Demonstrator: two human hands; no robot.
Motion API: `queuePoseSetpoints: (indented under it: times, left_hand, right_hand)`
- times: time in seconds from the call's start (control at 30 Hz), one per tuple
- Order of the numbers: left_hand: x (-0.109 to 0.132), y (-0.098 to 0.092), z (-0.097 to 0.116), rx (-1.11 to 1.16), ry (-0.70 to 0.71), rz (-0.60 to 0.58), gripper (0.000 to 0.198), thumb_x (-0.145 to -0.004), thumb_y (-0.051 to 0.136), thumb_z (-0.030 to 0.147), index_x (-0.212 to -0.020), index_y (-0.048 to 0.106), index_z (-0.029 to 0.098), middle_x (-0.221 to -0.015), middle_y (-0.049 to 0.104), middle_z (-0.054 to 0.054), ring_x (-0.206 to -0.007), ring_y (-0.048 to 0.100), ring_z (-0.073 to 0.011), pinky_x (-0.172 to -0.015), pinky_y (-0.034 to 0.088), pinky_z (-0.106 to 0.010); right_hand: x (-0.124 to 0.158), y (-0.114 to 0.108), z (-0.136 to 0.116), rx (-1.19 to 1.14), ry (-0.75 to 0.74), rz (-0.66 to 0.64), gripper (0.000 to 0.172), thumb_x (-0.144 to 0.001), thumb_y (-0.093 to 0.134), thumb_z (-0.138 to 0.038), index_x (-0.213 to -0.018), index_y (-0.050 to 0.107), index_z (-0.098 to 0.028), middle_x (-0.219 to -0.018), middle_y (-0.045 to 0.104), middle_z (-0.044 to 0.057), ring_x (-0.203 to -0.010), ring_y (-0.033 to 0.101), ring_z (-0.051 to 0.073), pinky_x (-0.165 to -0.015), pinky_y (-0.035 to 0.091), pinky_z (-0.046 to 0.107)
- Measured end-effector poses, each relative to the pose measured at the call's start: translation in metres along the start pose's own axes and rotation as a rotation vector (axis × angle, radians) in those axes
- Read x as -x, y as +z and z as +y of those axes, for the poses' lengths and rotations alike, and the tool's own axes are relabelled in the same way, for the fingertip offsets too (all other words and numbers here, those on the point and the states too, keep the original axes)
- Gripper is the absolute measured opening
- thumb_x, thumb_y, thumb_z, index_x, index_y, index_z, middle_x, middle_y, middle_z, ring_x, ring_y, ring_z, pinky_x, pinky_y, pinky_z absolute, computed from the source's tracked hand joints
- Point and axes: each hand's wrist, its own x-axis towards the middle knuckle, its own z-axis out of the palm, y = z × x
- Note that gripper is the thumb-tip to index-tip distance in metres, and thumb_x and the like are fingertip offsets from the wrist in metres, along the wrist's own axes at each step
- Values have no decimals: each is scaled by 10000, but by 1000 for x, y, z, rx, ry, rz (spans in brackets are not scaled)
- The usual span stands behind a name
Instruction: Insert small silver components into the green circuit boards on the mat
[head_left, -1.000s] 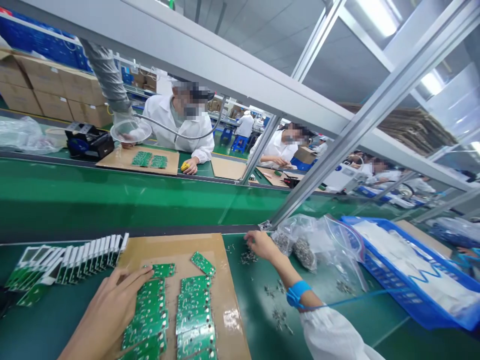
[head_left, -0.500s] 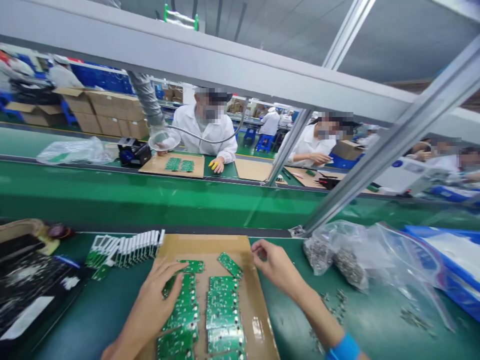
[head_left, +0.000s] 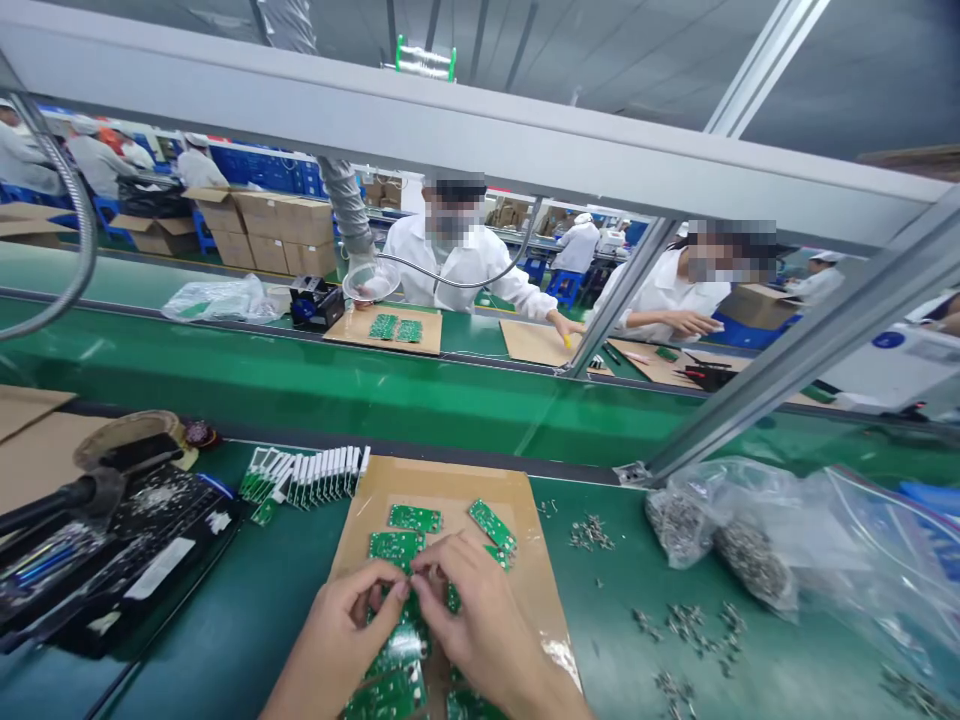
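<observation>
Grip of the left hand (head_left: 337, 645) and right hand (head_left: 480, 625) pinched closed over green rectangular circuit boards (head_left: 415, 518) on a brown cardboard sheet (head_left: 450, 480); anything held is hidden.

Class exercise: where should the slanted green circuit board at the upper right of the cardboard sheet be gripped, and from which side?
Probably pinch the green circuit board by its two long edges, coming from the upper right: it lies slanted on the cardboard sheet, that side looks free, and the right hand sits below it.
</observation>
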Motion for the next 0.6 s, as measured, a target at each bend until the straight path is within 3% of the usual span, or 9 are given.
queuePoseSetpoints:
  times: [0.13,0.27,0.37,0.47,0.6]
  left_hand:
    - [-4,-12,13,-231,165,-39,261,-979,472,338,-823,655,236,-786,636,-4,-754,574,-170,-667,441,-255]
    - [-12,-20,17,-419,324,-91,273,-1011,420,242,-927,680,247,-905,690,-13,-864,594,-177,-731,478,-275]
    - [-16,-24,9,-533,387,-89,286,-1023,412,230,-1067,694,253,-1013,715,-27,-943,599,-193,-809,500,-317]
    - [-16,-29,-3,-646,349,-75,367,-1000,392,149,-1250,641,250,-1205,695,-47,-1051,578,-232,-876,500,-384]
    - [-11,-32,-21,-791,304,-124,516,-885,418,-14,-1261,648,253,-1287,680,-11,-1082,565,-234,-885,508,-375]
  right_hand:
    - [-10,0,6,-292,364,-127,74,-867,654,-242,-851,707,-194,-754,686,9,-685,605,155,-627,467,253]
    - [-20,3,22,-490,559,-322,114,-823,630,-166,-738,707,-162,-658,681,-2,-592,563,112,-578,418,216]
    - [-32,4,32,-299,606,-335,126,-787,614,-122,-757,729,-165,-672,701,-7,-613,590,109,-570,412,198]
    - [-44,5,39,-23,633,-268,106,-760,635,-133,-720,727,-167,-696,717,9,-663,624,134,-578,402,209]
    - [-53,11,43,119,667,-235,102,-727,656,-126,-653,707,-175,-681,712,22,-667,632,159,-586,374,235]
